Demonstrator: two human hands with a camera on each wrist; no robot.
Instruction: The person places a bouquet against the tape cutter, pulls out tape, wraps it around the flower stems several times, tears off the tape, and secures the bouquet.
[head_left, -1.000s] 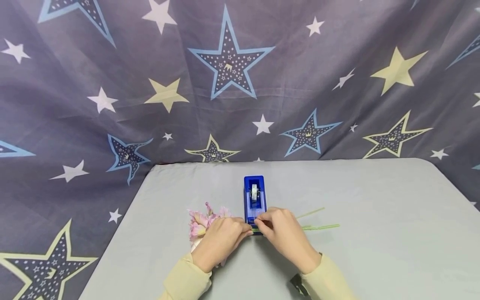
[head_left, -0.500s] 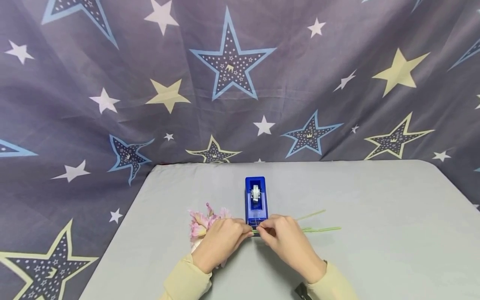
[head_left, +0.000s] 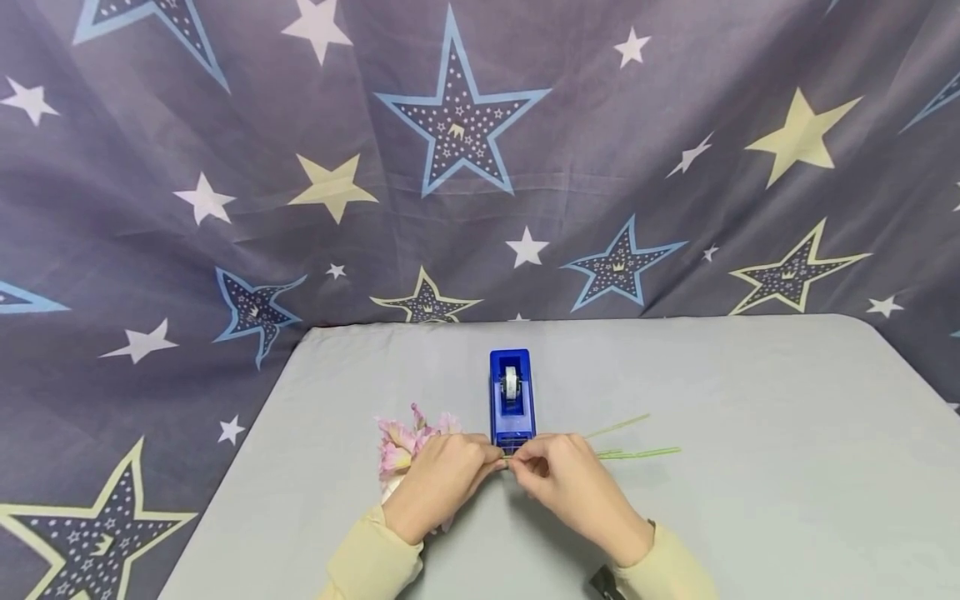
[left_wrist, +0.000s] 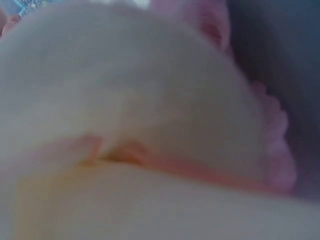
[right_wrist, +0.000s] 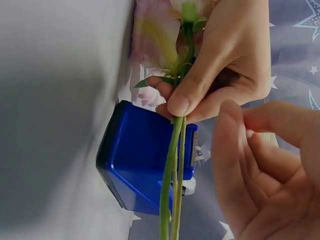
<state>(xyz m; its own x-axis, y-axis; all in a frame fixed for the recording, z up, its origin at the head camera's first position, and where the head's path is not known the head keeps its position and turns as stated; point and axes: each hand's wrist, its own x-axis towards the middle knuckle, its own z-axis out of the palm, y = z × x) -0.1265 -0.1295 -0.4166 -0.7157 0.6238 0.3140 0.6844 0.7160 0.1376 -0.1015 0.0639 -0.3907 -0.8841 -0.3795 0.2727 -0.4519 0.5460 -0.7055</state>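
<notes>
I'm seeing both hands working at the near end of the dispenser (head_left: 513, 423), with the flowers (head_left: 396, 454) lying to its left on the table (head_left: 750, 475). The stems (right_wrist: 170, 160) are crossing its near end and sticking out to its right.

The left hand (head_left: 446, 475) is pinching the stems just below the blooms. If that grip eases, I'm expecting the bundle to roll and fan out, since one stem (head_left: 630, 422) is angling away from the others right of the dispenser.

The right hand (head_left: 577, 492) is hovering beside the left with thumb and fingertips drawn close; I can't tell whether they're holding any tape. A clear strip could be folding onto itself or clinging to a finger there.

The dispenser's toothed cutter (right_wrist: 195, 150) is facing the stems, so a careless sideways pull is risking a snag or a nicked finger. Neither hand is visibly bracing the dispenser, so a hard tug on the roll (head_left: 511, 383) could be dragging it nearer.
</notes>
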